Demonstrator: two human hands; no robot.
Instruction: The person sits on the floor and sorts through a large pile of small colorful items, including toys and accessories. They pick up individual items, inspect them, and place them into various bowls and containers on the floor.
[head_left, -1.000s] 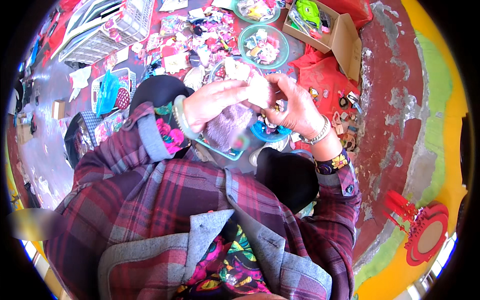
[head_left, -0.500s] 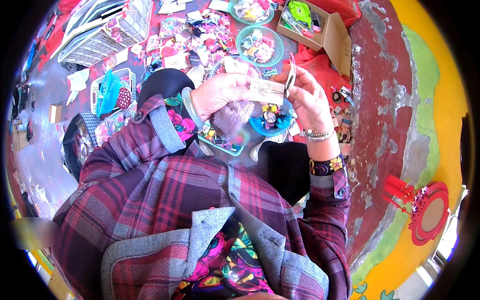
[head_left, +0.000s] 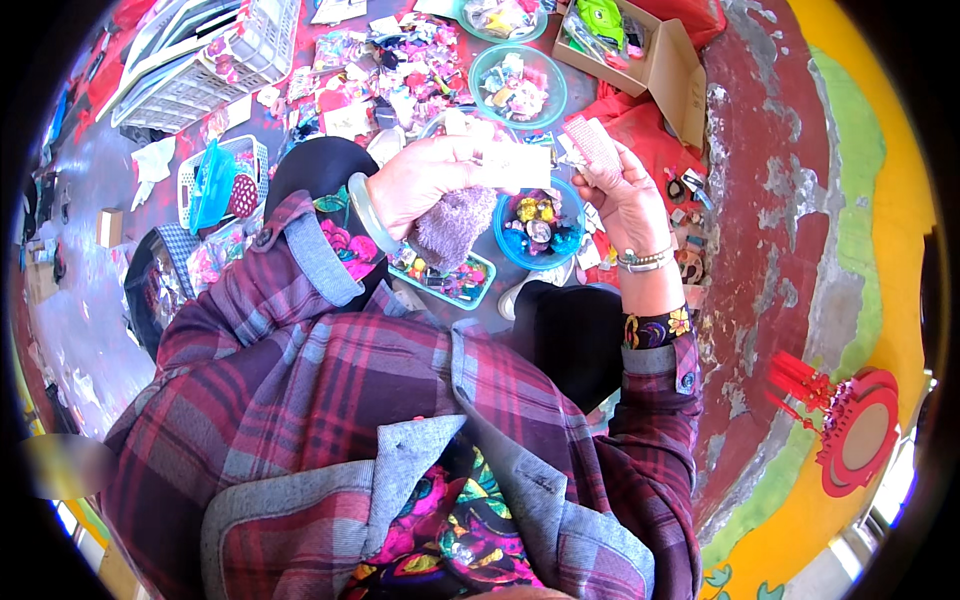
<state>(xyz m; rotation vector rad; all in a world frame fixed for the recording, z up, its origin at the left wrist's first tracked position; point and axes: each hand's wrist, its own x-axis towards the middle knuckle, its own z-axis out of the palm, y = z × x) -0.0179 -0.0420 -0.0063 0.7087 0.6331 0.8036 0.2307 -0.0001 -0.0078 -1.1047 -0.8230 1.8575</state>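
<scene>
A pale card (head_left: pixel 527 167), overexposed on its face, is pinched between the fingers of my left hand (head_left: pixel 425 182). My right hand (head_left: pixel 630 196) grips a small flat pink-and-white patterned piece (head_left: pixel 594 146), tilted up a little to the right of the card and apart from it. Under my left hand is a fluffy lilac item (head_left: pixel 452 228); whether I touch it cannot be told. Below and between my hands stands a round blue basin (head_left: pixel 508 252) with shiny yellow and blue ornaments. A shallow light-green tray (head_left: pixel 488 283) of small colourful pieces lies close by.
Clear green bowls (head_left: pixel 562 90) of small items stand ahead, beside an open cardboard box (head_left: pixel 678 85). Packaged trinkets (head_left: pixel 400 70) cover the floor. On the left are a grey plastic crate (head_left: pixel 215 75), a white basket (head_left: pixel 190 205) and a dark tub (head_left: pixel 140 300).
My hands have drawn apart. The piece in my right hand has turned from edge-on to show its pink face, and the card in my left hand has shifted slightly up and left.
</scene>
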